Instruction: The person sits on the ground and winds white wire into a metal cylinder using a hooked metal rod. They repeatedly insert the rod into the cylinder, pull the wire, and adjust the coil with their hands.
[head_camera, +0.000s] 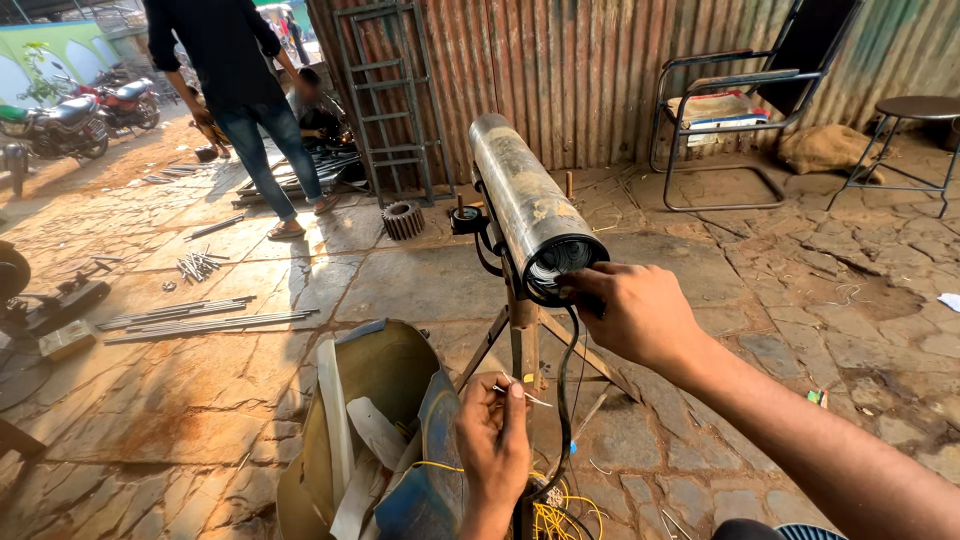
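Motorcycles (75, 120): far on the left, parked beside a green wall.
Metal rods (205, 320): long thin rods lie on the stone floor at the left, with a smaller bundle a little farther away.
Other person (240, 90): a person in a dark shirt and jeans stands far on the left, well apart from me, back turned to me.
Drum (375, 440): near me, left of my left hand, an open round container holds white strips and scraps.
Gear wheel (403, 220): a small toothed wheel lies on the floor, at the foot of a metal ladder frame (390, 100) which leans on the rusty corrugated wall.
My left hand (493, 435): near, low in the middle. The fingers are closed, and thumb and forefinger pinch a thin wire (535, 399) whose short end points to the right. Below this hand there are yellow wires (565, 515).
Metal cylinder (530, 205): a long worn tube lies on a stand (522, 340) in the middle; its open end faces me, and I see windings inside.
Black cable (565, 400): it hangs from the open end of the cylinder down beside the stand.
My right hand (630, 310): its curled fingertips touch the lower rim of the cylinder's open end, just where the cable comes out. I cannot tell whether they grip something there.
Chair (745, 100): far on the right, a metal frame chair with papers on the seat.
Stool (915, 140): a round stool at the far right edge.
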